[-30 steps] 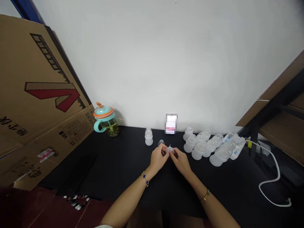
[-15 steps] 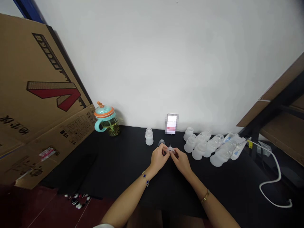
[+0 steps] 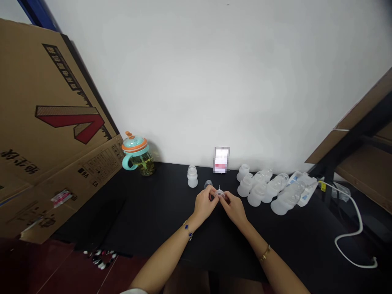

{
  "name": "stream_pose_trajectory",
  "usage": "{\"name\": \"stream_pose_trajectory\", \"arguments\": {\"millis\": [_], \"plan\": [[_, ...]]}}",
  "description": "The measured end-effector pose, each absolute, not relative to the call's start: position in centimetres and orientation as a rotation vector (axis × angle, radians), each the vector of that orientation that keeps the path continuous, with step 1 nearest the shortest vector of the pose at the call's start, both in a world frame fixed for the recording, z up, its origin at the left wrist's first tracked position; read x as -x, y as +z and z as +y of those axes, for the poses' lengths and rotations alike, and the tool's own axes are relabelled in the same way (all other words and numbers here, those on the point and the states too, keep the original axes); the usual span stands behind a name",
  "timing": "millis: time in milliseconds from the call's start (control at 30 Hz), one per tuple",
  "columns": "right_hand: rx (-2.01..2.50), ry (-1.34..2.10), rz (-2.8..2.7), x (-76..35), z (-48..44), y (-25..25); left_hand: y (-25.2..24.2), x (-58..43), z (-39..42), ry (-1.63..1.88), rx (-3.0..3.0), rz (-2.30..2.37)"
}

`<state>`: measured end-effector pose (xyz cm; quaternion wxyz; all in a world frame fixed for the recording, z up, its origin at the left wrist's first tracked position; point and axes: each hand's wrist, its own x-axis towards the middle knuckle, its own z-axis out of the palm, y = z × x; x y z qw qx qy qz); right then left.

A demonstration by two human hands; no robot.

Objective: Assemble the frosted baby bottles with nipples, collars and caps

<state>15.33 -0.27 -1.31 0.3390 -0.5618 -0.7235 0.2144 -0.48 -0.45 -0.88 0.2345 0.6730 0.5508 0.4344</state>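
Between my two hands is a small translucent bottle nipple (image 3: 219, 192), its narrow tip pointing up. My left hand (image 3: 205, 204) pinches it from the left with thumb and fingertips. On the other side, my right hand (image 3: 234, 209) grips its rim with closed fingers. Just behind my left fingers lies a clear bottle cap (image 3: 208, 183), partly hidden by them. A capped white baby bottle (image 3: 192, 177) stands upright on the black table (image 3: 143, 220), farther back and to the left.
Several translucent baby bottles (image 3: 257, 194) cluster at the right, beside a white-and-blue packet (image 3: 308, 192). A phone (image 3: 221, 160) leans on the wall. A glass teapot (image 3: 139, 157) stands at the back left near a large carton (image 3: 39, 122). A white cable (image 3: 357, 220) curls at the right.
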Motion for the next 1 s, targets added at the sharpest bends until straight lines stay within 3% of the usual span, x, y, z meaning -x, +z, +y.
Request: {"name": "stream_pose_trajectory", "arguments": {"millis": [467, 1000], "plan": [[1.598, 0.421, -1.979, -15.2, -0.35, -1.42, -0.45, 0.31, -0.98, 1.154, -2.062, 1.614], [1.533, 0.504, -1.896, -15.29, -0.06, -1.81, -1.29, 0.42, -0.36, 1.19, -1.793, 1.403]]}}
